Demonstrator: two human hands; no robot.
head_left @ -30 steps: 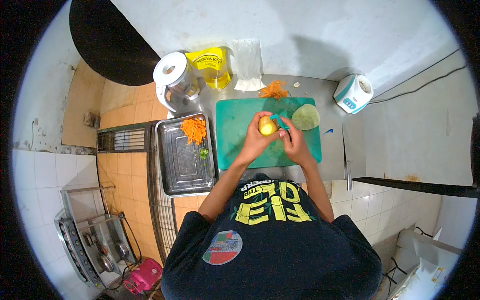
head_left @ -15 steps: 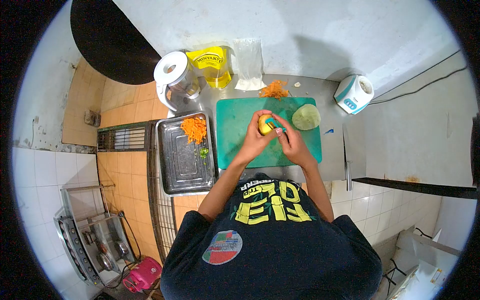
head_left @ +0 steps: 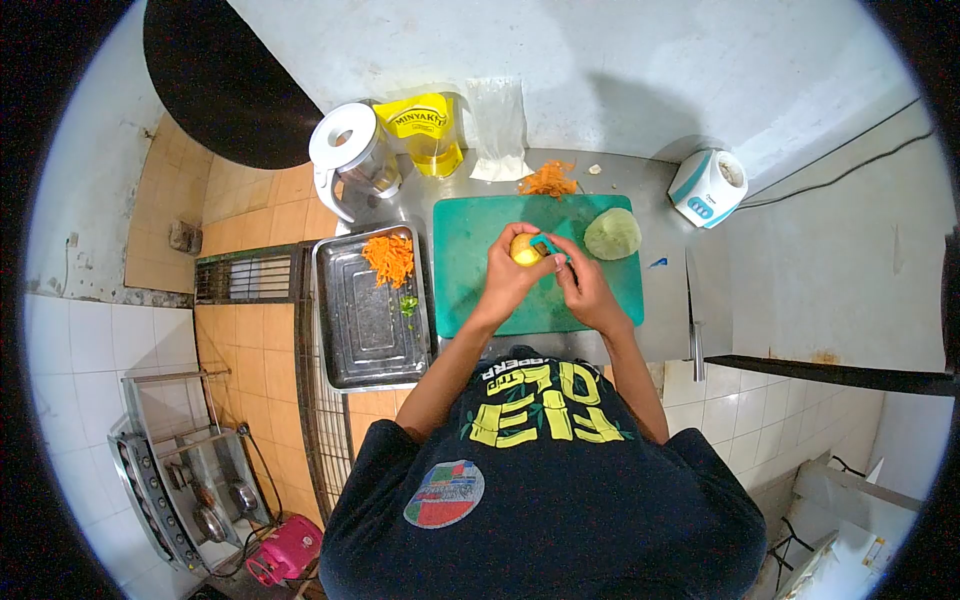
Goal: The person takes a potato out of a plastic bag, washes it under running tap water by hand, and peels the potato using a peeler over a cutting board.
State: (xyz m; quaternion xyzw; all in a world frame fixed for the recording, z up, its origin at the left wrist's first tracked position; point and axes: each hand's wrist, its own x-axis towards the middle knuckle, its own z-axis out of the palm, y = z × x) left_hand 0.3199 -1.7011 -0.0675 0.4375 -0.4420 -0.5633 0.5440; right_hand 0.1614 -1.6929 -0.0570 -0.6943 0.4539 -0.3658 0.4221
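My left hand [head_left: 508,280] grips a yellow potato [head_left: 524,250] above the green cutting board [head_left: 470,240]. My right hand [head_left: 585,285] holds a teal peeler [head_left: 550,247] pressed against the potato's right side. A pale green cabbage piece [head_left: 612,233] lies on the board's right end, just beyond my right hand.
A metal tray [head_left: 360,330] with grated carrot [head_left: 387,258] and green bits sits left of the board. Behind stand a blender jug [head_left: 347,160], a yellow oil pouch [head_left: 422,128], a plastic bag [head_left: 497,125] and carrot peels [head_left: 547,180]. A white-teal appliance [head_left: 706,187] and a knife [head_left: 692,310] are at the right.
The peeler has slid leftward over the potato, and my left hand has turned the potato slightly. Everything else is as before.
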